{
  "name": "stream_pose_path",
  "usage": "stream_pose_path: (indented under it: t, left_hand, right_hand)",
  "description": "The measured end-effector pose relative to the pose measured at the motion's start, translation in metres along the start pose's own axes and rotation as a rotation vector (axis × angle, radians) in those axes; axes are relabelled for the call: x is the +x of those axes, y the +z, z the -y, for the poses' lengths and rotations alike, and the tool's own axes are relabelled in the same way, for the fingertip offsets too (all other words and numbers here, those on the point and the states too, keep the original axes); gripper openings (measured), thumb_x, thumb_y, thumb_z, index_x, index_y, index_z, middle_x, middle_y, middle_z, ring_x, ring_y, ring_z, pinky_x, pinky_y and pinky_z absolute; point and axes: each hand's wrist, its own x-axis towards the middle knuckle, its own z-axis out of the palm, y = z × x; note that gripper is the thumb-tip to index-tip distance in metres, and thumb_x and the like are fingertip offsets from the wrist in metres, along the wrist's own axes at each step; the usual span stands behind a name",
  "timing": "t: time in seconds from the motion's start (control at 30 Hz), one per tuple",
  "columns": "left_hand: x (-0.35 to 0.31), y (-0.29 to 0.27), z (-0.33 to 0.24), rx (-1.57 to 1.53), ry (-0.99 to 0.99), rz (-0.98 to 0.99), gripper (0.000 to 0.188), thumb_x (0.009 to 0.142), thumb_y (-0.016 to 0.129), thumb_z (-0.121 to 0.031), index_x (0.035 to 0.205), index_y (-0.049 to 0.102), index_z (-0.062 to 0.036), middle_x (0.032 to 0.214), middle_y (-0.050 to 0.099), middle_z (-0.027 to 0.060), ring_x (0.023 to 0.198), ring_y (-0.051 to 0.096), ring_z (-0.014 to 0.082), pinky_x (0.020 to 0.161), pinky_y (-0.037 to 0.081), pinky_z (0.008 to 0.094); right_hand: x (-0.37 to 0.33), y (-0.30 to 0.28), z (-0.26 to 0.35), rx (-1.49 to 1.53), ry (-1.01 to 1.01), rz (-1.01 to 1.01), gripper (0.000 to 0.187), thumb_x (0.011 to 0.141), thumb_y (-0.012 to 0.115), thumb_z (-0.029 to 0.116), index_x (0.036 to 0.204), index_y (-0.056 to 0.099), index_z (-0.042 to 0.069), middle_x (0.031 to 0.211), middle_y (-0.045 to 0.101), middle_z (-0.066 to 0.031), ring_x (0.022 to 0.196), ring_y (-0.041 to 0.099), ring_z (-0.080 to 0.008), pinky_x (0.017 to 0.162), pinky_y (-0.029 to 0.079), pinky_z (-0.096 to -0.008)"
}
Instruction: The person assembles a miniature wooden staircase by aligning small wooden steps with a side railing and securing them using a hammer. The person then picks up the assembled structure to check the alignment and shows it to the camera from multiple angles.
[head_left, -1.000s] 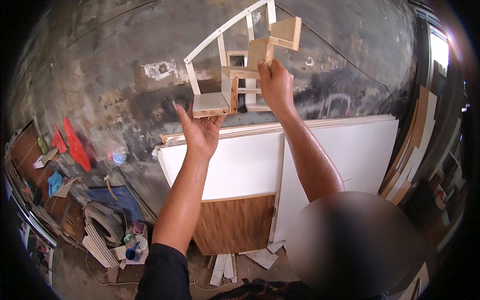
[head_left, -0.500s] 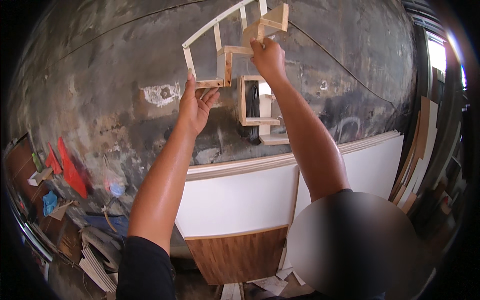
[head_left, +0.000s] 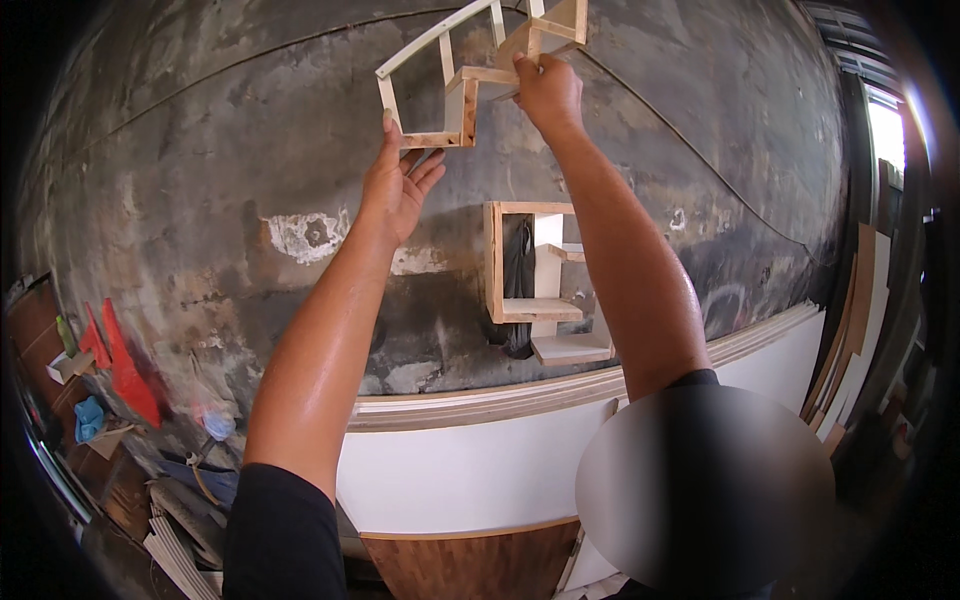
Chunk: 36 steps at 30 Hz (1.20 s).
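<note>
Against the dark wall, both my arms reach up to a stepped wooden wall shelf [head_left: 468, 112] with thin pale slats, its top cut off by the upper edge. My left hand [head_left: 398, 192] supports its lower left corner, thumb against the frame and fingers partly spread beneath. Higher and to the right, my right hand [head_left: 552, 95] is closed around a part of the shelf beside its right-hand box. Below hangs a second wooden shelf [head_left: 492, 262] on the wall, partly hidden behind my right forearm. A black plastic bag [head_left: 518, 285] shows within and under it.
Large white boards [head_left: 450, 480] lean along the wall's base, with a brown wood-grain panel [head_left: 460, 565] in front. A thin cable [head_left: 690, 135] crosses the wall. Red cloth [head_left: 130, 370] hangs at the left; long planks [head_left: 858, 330] stand at the right. A grey blurred patch covers the lower right.
The view has tilted upward, so the wall and second shelf sit lower in the picture. Both hands have lifted the held shelf higher against the wall and slightly right, keeping their grip.
</note>
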Motion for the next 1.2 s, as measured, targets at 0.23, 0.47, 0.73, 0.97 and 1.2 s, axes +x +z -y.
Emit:
stream_pose_path:
  t: [0.23,0.47,0.73,0.97,1.2]
  left_hand:
    - [0.023,-0.01,0.005,0.069,-0.016,-0.019,0.088,0.088,0.057,-0.07,0.146,0.035,-0.0094,0.132,0.052,0.0218,0.118,0.06,0.0297,0.107,0.047,0.0412]
    - [0.033,-0.01,0.007,0.095,-0.024,-0.032,0.098,0.084,0.058,-0.074,0.146,0.034,-0.002,0.133,0.05,0.022,0.117,0.058,0.0312,0.105,0.046,0.0418]
    - [0.039,-0.011,0.006,0.126,-0.069,-0.029,0.104,0.083,0.053,-0.079,0.153,0.023,-0.0076,0.146,0.038,0.0272,0.128,0.053,0.0344,0.112,0.041,0.0436]
    - [0.039,-0.021,0.014,0.143,-0.067,-0.046,0.107,0.083,0.053,-0.079,0.155,0.019,-0.0061,0.149,0.034,0.0283,0.129,0.052,0.0346,0.111,0.04,0.0436]
    - [0.034,-0.03,0.014,0.239,-0.08,-0.033,0.105,0.084,0.05,-0.08,0.153,0.022,-0.0067,0.145,0.039,0.0264,0.126,0.055,0.0325,0.11,0.042,0.044]
  right_hand:
    - [0.003,0.006,0.001,0.029,0.152,0.055,0.043,0.092,0.062,0.038,0.1,0.071,-0.003,0.099,0.068,-0.0322,0.1,0.064,-0.048,0.088,0.05,-0.05]
    - [0.004,0.004,0.009,0.002,0.164,0.041,0.043,0.092,0.062,0.036,0.099,0.07,-0.005,0.099,0.068,-0.0326,0.1,0.064,-0.0486,0.088,0.05,-0.0511]
    - [0.007,0.005,0.014,-0.031,0.141,0.029,0.042,0.091,0.063,0.036,0.102,0.07,-0.004,0.101,0.067,-0.0333,0.101,0.064,-0.0492,0.09,0.05,-0.0507]
    - [0.006,0.014,0.001,-0.093,0.141,0.067,0.043,0.09,0.063,0.036,0.101,0.07,-0.005,0.1,0.067,-0.0332,0.099,0.064,-0.0497,0.088,0.051,-0.0507]
    - [0.005,0.023,-0.013,-0.059,0.109,0.114,0.045,0.091,0.062,0.038,0.094,0.071,-0.007,0.093,0.067,-0.0345,0.096,0.065,-0.0504,0.088,0.051,-0.0507]
